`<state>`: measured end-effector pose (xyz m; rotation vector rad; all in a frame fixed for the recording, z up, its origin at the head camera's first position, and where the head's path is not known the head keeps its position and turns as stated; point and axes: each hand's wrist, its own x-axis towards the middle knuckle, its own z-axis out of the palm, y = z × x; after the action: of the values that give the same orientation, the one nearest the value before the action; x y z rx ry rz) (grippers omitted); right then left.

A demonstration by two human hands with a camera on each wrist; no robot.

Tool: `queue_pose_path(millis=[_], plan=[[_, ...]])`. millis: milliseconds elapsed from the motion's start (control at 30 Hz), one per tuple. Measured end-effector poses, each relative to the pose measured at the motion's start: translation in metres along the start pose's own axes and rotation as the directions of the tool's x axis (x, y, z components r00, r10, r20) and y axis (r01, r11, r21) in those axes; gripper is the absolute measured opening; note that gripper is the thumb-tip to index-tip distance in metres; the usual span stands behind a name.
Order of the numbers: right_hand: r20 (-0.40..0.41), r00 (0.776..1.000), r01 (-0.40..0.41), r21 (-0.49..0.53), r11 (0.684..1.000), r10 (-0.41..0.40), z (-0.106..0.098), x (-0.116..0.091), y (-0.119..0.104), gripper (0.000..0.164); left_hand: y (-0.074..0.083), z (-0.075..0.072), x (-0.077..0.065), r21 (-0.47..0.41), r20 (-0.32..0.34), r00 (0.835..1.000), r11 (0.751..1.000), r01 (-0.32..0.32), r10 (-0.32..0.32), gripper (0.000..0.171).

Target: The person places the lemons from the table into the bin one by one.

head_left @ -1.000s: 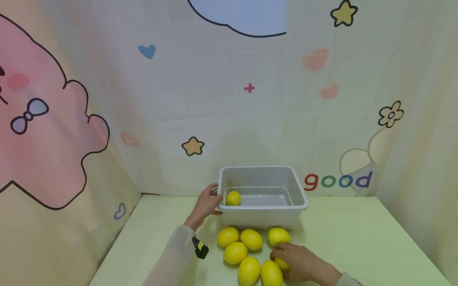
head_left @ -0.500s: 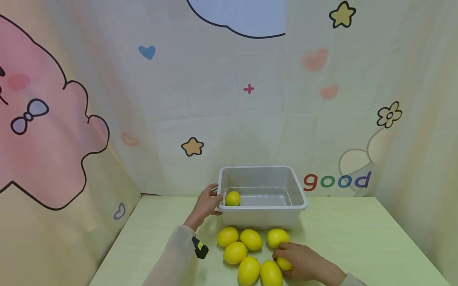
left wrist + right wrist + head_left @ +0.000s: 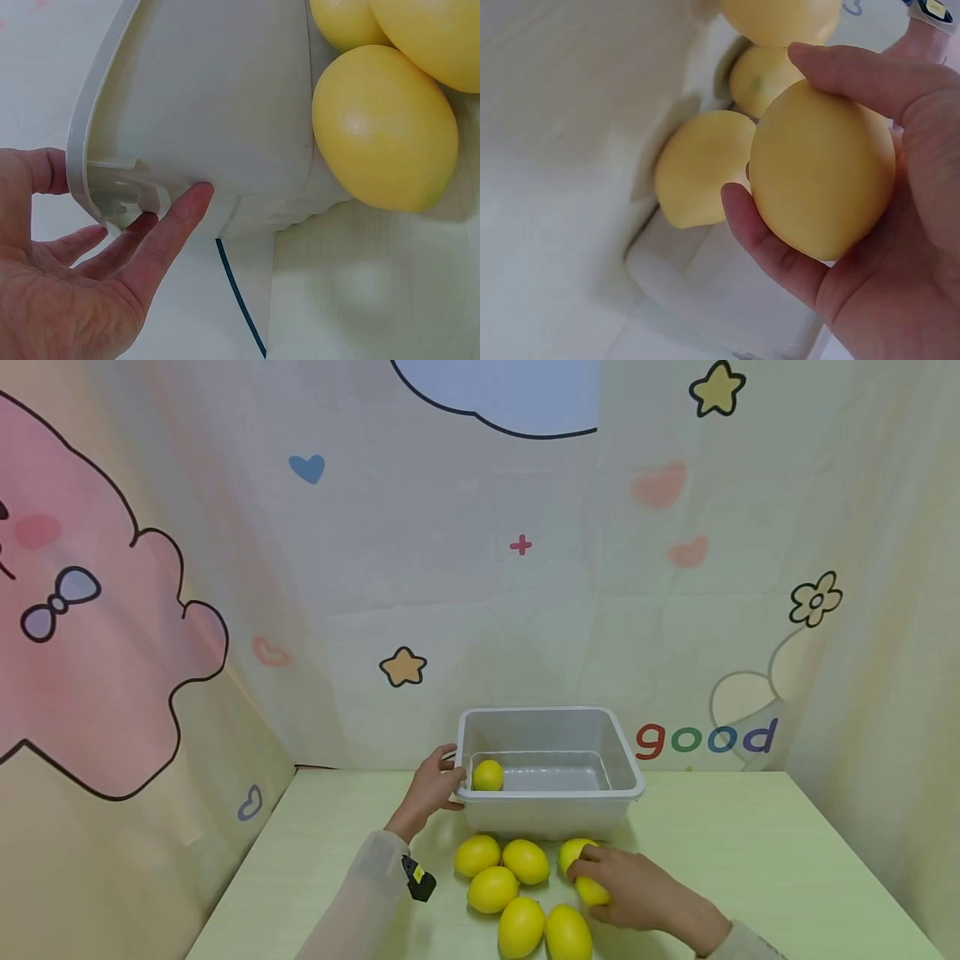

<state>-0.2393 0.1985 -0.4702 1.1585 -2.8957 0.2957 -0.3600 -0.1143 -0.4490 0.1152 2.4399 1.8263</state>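
Observation:
My left hand (image 3: pixel 429 792) grips the left end of a light grey plastic bin (image 3: pixel 551 817), thumb at the rim and fingers beneath it. The left wrist view shows the fingers (image 3: pixel 169 236) against the bin's outer wall. One yellow lemon (image 3: pixel 488 775) lies inside, near the left front corner. In front of the bin, my right hand (image 3: pixel 645 893) holds another lemon (image 3: pixel 821 169), thumb on one side and fingers curled round the other. Just behind it, a lemon (image 3: pixel 576 855) on the table is partly covered by that hand.
Several loose lemons lie on the pale green table (image 3: pixel 750 860), including a lemon (image 3: pixel 492 890) left of the right hand and a lemon (image 3: pixel 568 933) nearer the front. A printed curtain (image 3: pixel 480 610) hangs right behind the bin. A black device (image 3: pixel 418 878) sits on the left wrist.
My right hand has lifted slightly with the lemon and shifted a little away from me and to the right. My left hand and the bin stay in place.

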Motion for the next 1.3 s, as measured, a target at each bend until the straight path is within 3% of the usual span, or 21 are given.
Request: queue_pose_path(millis=[333,667,933,1300], plan=[[-0.041,0.999,-0.02,-0.009,1.0,0.02,-0.023,0.001,-0.008,0.037,-0.001,0.0,0.0,-0.008,0.003,1.0,1.0,0.004,-0.004,0.06],[-0.12,0.993,-0.004,-0.052,0.999,-0.003,-0.047,0.003,-0.004,0.039,0.002,-0.002,0.0,0.0,-0.005,1.0,1.0,0.015,-0.015,0.061],[-0.151,0.988,-0.037,-0.066,0.997,0.027,-0.065,0.005,-0.004,0.038,0.003,-0.001,-0.002,-0.007,0.0,1.0,1.0,0.02,-0.02,0.06],[-0.253,0.967,-0.003,-0.102,0.995,-0.023,-0.086,0.009,-0.006,0.038,0.002,-0.002,-0.001,-0.021,0.005,1.0,1.0,0.011,-0.01,0.061]])
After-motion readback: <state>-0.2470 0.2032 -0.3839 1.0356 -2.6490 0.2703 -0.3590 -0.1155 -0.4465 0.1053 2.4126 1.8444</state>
